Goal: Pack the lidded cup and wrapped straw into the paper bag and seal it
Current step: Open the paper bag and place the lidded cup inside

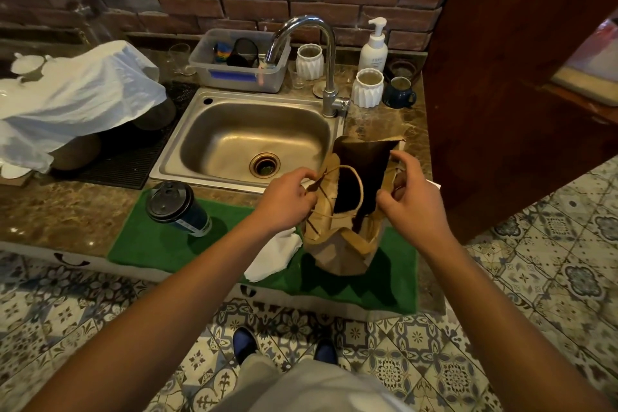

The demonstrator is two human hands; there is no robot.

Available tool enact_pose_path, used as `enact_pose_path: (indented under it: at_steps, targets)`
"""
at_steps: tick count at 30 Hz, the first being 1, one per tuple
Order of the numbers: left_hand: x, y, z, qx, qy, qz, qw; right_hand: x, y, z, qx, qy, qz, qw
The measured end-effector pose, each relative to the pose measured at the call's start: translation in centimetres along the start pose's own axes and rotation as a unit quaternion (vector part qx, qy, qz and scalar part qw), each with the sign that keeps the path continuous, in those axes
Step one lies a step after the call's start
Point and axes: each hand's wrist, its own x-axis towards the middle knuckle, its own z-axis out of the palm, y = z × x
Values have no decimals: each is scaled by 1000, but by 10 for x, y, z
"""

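Note:
A brown paper bag (337, 249) with twine handles stands upright on the green mat (157, 244), its mouth pulled wide and dark inside. My left hand (284, 199) pinches the bag's left rim and my right hand (413, 199) pinches the right rim. The dark blue cup with a black lid (177, 206) stands on the mat's left part, well apart from the bag. A white paper piece (274, 254), perhaps a napkin, lies on the mat beside the bag's left base. I cannot make out the wrapped straw.
A steel sink (254, 140) with a tall tap (329, 60) lies just behind the bag. White ribbed cups (368, 87), a blue mug (399, 92), a soap pump (374, 47) and a plastic tub (239, 60) line the back. A white plastic bag (77, 97) covers items at left. A wooden panel (501, 77) stands at right.

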Motion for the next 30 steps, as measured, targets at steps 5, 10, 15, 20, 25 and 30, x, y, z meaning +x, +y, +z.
enact_pose_path:
  at_steps: [5,10,15,20,25,30]
  targets:
    - [-14,4,-7,-28,28,6,999,-11,-6,-12,-23,1,-13,1000]
    - [-37,-7,14,-64,33,-8,997,-27,3,-16,-61,-16,-13,998]
    - [-41,-6,30,-120,22,-18,992,-31,4,-22,-75,-28,-9,997]
    - [-40,-1,25,-197,7,-7,980,-27,-23,-37,-159,30,-18,987]
    - [-51,-14,-2,-230,37,13,972,-17,-82,-40,-167,143,-74,973]
    - [-73,-68,-54,-193,155,32,968,-8,-153,13,-90,51,-162,981]
